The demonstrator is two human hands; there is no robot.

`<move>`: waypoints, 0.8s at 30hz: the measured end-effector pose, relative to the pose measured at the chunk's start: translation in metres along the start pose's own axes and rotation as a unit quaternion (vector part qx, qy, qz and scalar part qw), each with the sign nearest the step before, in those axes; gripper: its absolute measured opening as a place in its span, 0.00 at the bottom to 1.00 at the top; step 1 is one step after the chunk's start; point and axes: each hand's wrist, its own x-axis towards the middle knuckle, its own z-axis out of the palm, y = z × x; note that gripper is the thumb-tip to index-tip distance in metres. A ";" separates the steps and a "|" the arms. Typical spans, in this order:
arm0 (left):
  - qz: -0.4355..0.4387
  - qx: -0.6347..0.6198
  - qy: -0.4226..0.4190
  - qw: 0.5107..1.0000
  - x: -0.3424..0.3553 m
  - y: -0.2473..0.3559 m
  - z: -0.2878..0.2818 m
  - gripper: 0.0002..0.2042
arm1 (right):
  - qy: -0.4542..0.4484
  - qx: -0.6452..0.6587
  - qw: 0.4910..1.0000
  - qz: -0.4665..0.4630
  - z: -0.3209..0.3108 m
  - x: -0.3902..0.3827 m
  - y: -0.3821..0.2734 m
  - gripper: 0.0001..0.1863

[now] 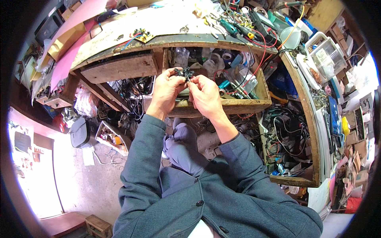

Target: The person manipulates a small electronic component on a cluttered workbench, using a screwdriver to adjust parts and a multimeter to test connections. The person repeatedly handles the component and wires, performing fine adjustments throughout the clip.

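Note:
Over the open wooden drawer [242,104], both of my hands come together on one small black plastic part [185,73] with several short arms. My left hand [168,88] pinches its left side between thumb and fingers. From the right, my right hand [205,94] has its fingertips closed at the part's lower edge. What exactly the part is cannot be made out at this size. The drawer below holds plastic bags, tools with teal handles [224,84] and cables.
A worktop [154,23] stretches across the far side, with a small component with coloured wires [139,35] near its edge. Pliers, screwdrivers and red test leads [265,41] crowd its right. A clear plastic box [328,58] stands far right. Cable-filled shelves lie below; a bin [112,137] stands left.

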 end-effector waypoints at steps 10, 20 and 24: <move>0.005 0.017 -0.002 1.000 0.001 -0.003 -0.002 0.17 | 0.015 -0.041 0.998 -0.039 0.001 0.001 0.007 0.07; -0.011 -0.007 -0.014 1.000 -0.002 0.003 0.002 0.14 | 0.010 0.007 1.000 0.009 -0.002 0.000 -0.002 0.07; -0.015 -0.010 -0.017 1.000 -0.002 0.003 0.003 0.14 | 0.004 0.012 1.000 0.019 -0.004 0.001 0.001 0.06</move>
